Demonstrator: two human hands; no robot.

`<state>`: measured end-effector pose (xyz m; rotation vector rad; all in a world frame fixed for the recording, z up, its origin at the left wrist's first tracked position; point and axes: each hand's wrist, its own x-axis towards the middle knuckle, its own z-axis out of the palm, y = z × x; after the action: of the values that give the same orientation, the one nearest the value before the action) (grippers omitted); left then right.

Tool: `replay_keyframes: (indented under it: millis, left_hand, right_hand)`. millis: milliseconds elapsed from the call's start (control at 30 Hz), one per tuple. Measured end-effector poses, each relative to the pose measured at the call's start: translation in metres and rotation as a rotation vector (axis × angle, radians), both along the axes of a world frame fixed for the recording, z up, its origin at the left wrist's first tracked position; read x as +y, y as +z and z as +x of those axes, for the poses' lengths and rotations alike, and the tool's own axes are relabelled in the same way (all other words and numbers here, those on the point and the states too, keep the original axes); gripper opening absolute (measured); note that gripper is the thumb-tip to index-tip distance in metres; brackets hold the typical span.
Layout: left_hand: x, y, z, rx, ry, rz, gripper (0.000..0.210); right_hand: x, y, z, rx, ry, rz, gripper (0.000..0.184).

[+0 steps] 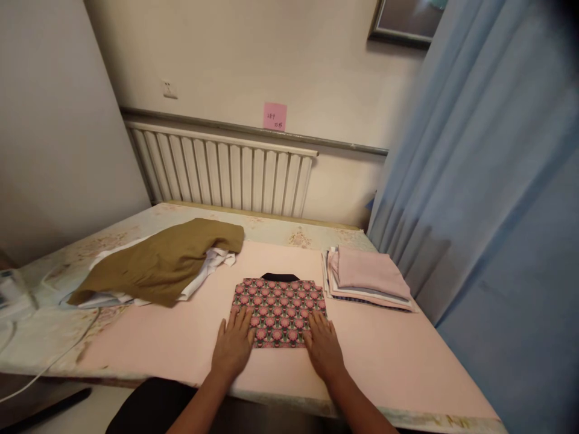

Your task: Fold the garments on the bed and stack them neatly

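A folded garment [279, 304] with a pink flower print and a black collar lies flat on the pink sheet [181, 337] in front of me. My left hand [233, 348] rests flat on its near left corner, fingers spread. On the near right corner my right hand [322, 346] lies flat, palm down. Neither hand grips anything.
An unfolded heap with an olive-brown garment [163, 262] on white cloth lies to the left. A stack of folded clothes [368, 277], pink on top, sits to the right. A white cable [49, 355] runs along the left edge. Radiator [221, 175] behind, blue curtain [488, 199] right.
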<state>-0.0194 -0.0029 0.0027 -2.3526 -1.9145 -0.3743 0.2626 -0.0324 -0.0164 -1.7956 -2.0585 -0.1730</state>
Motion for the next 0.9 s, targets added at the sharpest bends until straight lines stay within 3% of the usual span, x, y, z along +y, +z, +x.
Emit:
replay_keyframes:
  millis: [233,667,900]
  left_hand:
    - [-0.011,0.006,-0.013,0.030,0.043,-0.037,0.054]
    - [-0.028,-0.004,-0.027,0.017,0.141,0.075,0.050]
    - [-0.024,-0.007,-0.027,0.061,0.149,0.100,0.049]
  right_hand:
    - [-0.008,-0.008,0.009,0.039,0.006,0.033,0.048]
    - [-0.016,-0.011,0.016,0.297,-0.073,0.209,0.047]
    - [-0.016,-0.011,0.016,0.310,-0.078,0.257,0.040]
